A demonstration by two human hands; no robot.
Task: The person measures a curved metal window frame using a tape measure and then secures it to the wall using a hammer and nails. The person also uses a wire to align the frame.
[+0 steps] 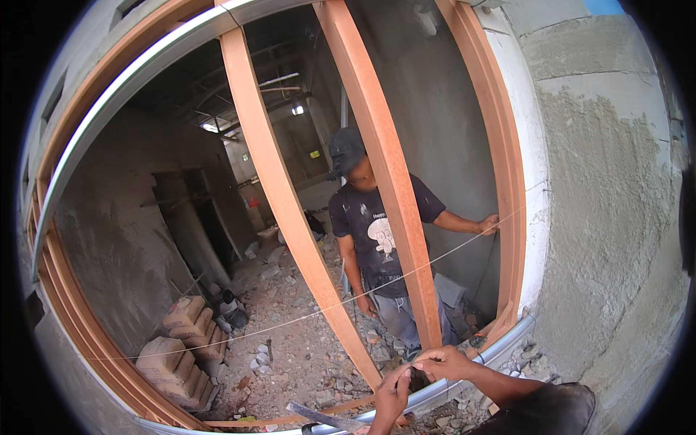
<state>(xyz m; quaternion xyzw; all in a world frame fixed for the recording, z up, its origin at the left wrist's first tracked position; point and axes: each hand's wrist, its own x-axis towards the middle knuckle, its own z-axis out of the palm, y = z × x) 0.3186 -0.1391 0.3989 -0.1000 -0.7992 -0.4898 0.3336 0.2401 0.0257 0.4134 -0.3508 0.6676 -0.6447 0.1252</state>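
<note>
At the lower centre, my left hand (392,394) and my right hand (444,363) meet with fingertips pinched together. Whatever lies between them is too small to make out. Just beyond them stands a large wooden frame with two slanting uprights, a left upright (279,181) and a right upright (391,181). A thin pale string (312,315) stretches across the frame, low at the left and higher at the right. Beside my left wrist is a flat grey blade-like strip (319,415), partly cut off by the view's rim.
Behind the uprights stands a co-worker (377,232) in a dark cap, one hand (489,225) at the right jamb (507,181). Stacked sacks (165,362) and rubble (290,362) cover the floor inside. Silvery metal edging (500,351) runs along the frame; a rough plastered wall (602,196) rises right.
</note>
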